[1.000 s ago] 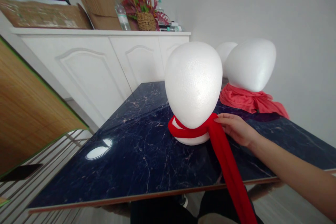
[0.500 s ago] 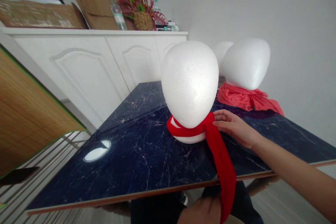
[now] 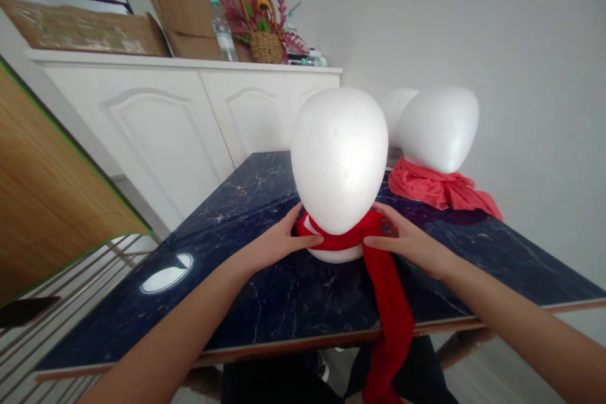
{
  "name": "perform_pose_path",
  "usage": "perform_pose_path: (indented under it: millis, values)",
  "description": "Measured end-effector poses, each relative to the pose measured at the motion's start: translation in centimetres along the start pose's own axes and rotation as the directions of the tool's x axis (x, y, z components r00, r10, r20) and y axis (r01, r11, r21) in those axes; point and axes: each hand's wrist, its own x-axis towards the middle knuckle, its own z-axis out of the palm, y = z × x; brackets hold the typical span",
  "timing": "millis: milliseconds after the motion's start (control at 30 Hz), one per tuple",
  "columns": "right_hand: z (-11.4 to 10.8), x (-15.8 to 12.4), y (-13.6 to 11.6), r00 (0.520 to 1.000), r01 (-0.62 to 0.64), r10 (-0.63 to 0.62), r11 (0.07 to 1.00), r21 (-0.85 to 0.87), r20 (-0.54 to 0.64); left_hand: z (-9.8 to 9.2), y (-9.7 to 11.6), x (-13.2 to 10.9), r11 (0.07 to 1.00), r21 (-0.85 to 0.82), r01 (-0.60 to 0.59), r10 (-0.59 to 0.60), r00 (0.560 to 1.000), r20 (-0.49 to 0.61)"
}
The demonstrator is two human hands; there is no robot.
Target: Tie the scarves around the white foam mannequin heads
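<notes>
The left hand [image 3: 280, 241] and the right hand [image 3: 416, 245] both grasp the red scarf [image 3: 389, 312], thumbs on its front, other fingers reaching round behind. Between them, the band crosses the neck of the white foam head [image 3: 339, 154], which stands on the bench [image 3: 267, 180]; from under the right thumb, the loose tail drops over the near edge. To adjust the wrap well, I would keep both thumbs level, press lightly, and even out the band between the fingers without tugging the tail, since the head looks light enough to tip
</notes>
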Motion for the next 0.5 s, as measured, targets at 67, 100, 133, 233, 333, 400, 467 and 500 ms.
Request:
perform_pose_path:
  millis: [67,100,133,233,333,400,467,500]
  values:
    - [0.7,0.1,-0.2,0.999,-0.012,0.010,0.998,0.059,0.031,0.6,0.1,0.9,0.996,-0.091,0.024,-0.017,0.997,0.075]
    - [1.0,0.1,-0.2,1.000,0.001,-0.003,0.997,0.077,0.028,1.0,0.3,1.1,0.994,-0.107,0.034,-0.027,0.997,0.071]
    - [1.2,0.2,-0.2,0.999,0.027,-0.029,0.996,0.081,0.017,1.3,0.5,1.2,0.993,-0.115,0.037,-0.032,0.998,0.049]
    - [1.4,0.5,-0.3,0.986,0.166,-0.165,0.985,0.041,-0.011,2.0,1.2,1.3,0.991,-0.126,0.045,-0.047,0.999,-0.013]
    - [1.0,0.8,-0.2,0.958,0.287,-0.287,0.958,-0.020,-0.024,2.5,2.2,1.2,0.992,-0.111,0.056,-0.062,0.997,-0.047]
    - [0.4,0.6,-0.4,0.946,0.316,-0.320,0.946,-0.074,-0.051,3.0,3.0,1.1,0.997,-0.075,0.031,-0.037,0.997,-0.069]
    - [-0.7,0.0,-1.1,0.936,0.332,-0.342,0.936,-0.121,-0.078,3.8,4.0,1.2,0.999,-0.038,-0.017,0.014,0.996,-0.086]
    - [-1.5,-0.4,-1.7,0.931,0.344,-0.356,0.929,-0.137,-0.077,4.3,4.6,1.3,0.998,-0.028,-0.052,0.050,0.995,-0.082]
